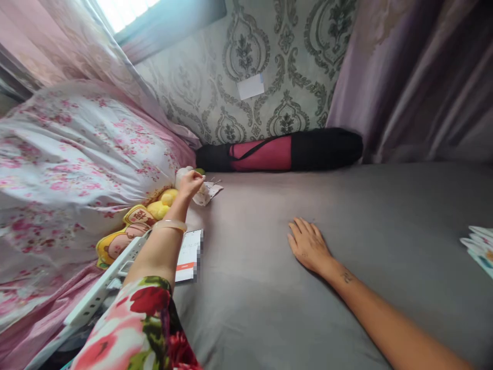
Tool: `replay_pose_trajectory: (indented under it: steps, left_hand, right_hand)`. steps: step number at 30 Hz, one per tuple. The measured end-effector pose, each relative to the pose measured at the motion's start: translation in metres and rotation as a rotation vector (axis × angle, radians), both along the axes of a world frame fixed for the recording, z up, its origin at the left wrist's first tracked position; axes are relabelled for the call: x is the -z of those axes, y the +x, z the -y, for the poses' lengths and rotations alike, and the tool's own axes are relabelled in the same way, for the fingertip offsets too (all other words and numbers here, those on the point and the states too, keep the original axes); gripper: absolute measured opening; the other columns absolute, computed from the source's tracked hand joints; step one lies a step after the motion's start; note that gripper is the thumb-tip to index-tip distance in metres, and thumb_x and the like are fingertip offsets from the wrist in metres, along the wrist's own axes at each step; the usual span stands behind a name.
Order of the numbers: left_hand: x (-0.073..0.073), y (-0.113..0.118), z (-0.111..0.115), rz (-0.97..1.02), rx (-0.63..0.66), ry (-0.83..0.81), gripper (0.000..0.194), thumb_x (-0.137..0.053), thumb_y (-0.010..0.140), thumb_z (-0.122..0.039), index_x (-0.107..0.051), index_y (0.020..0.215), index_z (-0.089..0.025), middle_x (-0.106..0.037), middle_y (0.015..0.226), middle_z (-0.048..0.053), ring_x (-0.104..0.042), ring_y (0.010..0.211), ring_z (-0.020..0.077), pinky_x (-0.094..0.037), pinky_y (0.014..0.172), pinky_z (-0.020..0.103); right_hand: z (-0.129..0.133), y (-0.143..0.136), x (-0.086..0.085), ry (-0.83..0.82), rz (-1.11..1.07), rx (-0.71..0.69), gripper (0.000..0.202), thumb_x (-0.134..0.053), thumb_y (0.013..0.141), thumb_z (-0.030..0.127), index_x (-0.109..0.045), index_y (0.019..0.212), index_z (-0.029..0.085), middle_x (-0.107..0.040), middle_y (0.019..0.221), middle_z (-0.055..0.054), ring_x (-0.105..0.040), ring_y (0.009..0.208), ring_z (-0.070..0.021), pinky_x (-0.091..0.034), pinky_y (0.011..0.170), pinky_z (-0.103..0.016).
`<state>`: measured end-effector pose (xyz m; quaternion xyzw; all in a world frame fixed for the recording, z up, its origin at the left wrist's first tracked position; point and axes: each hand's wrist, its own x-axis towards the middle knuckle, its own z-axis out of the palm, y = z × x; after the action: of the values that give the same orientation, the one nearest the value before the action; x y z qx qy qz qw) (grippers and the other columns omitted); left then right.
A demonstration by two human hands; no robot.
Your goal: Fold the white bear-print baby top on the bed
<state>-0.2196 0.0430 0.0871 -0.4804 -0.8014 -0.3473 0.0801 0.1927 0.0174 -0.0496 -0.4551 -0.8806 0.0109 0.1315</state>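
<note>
The small printed cloth (210,190) is lying left of the frame's centre, near the middle height, on the grey sheet (254,308). The room around it is differing from side to side. Toward the left, the left hand (192,182) is covering part of it, and the yellow plush (164,203) is standing near, beside the floral bedding (84,144). Toward the top, the long black and red bag (275,155) is forming an edge along the patterned wall (285,77). Below, the phone (190,252) is lying near, partly hidden by the left forearm. Toward the right, the sheet is stretching open as far as the right hand (308,244) and, past it, to some folded white items (478,249) at the frame's right edge.

The cloth is looking whitish with small dark marks; it is bunching on its left part and pointing one corner toward the right. The left fingers are bending, their tips meeting just beside its upper part; I cannot tell whether they are clamping it. The right fingers are resting slightly apart, palm down, on the sheet.
</note>
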Motion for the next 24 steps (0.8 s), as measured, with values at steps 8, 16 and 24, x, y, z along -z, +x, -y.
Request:
replay_pose_trajectory:
  steps: [8, 16, 24]
  left_hand:
    - [-0.035, 0.062, -0.001, -0.496, 0.256, 0.047, 0.022, -0.048, 0.083, -0.021, -0.064, 0.098, -0.02, -0.058, 0.096, 0.009, -0.057, 0.095, 0.0245, -0.044, 0.084, 0.033]
    - [-0.073, 0.127, -0.002, -0.433, 0.456, 0.361, 0.011, -0.057, 0.083, -0.026, -0.065, 0.088, -0.021, -0.052, 0.084, 0.001, -0.052, 0.081, 0.0169, -0.043, 0.08, 0.028]
    - [-0.112, 0.194, 0.005, -0.185, 0.615, 0.511, 0.012, -0.06, 0.071, -0.014, -0.066, 0.079, -0.02, -0.05, 0.074, -0.002, -0.048, 0.072, 0.0116, -0.044, 0.072, 0.024]
  right_hand:
    - [0.0, 0.005, -0.002, -0.039, -0.053, -0.029, 0.048, -0.032, 0.098, 0.031, -0.053, 0.136, 0.009, -0.044, 0.148, -0.018, -0.036, 0.139, -0.0306, -0.025, 0.114, -0.047]
    - [-0.005, 0.014, -0.008, -0.097, -0.31, -0.054, 0.042, -0.037, 0.096, 0.031, -0.059, 0.127, 0.012, -0.056, 0.137, -0.017, -0.049, 0.129, -0.0271, -0.034, 0.111, -0.043]
    - [-0.01, 0.021, -0.061, -0.045, -1.108, 0.107, 0.043, -0.042, 0.093, 0.045, -0.055, 0.126, 0.02, -0.062, 0.122, -0.014, -0.056, 0.118, -0.0264, -0.042, 0.103, -0.047]
